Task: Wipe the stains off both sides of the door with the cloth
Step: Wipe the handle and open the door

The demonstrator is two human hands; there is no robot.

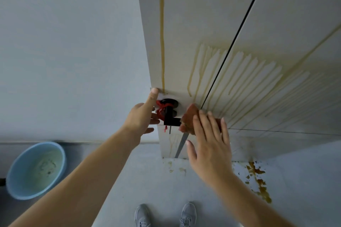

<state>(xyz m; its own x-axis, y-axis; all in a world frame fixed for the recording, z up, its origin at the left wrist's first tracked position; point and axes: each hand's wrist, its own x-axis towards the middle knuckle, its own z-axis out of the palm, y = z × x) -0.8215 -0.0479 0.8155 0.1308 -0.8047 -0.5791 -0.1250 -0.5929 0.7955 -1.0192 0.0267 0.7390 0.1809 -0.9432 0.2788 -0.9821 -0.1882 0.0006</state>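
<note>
Our left grip (142, 116), arm stretched forward and thumb up, clasps the free edge of the stained white door (184, 24) beside its black lever handle (171, 116). Our right grip (210, 145), fingers straight, presses the crumpled red-brown cloth (188, 115) against the door face just right of the handle, one corner pointing up.

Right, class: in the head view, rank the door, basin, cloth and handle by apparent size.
Door
basin
cloth (partly hidden) and handle: too alike to rank
</note>
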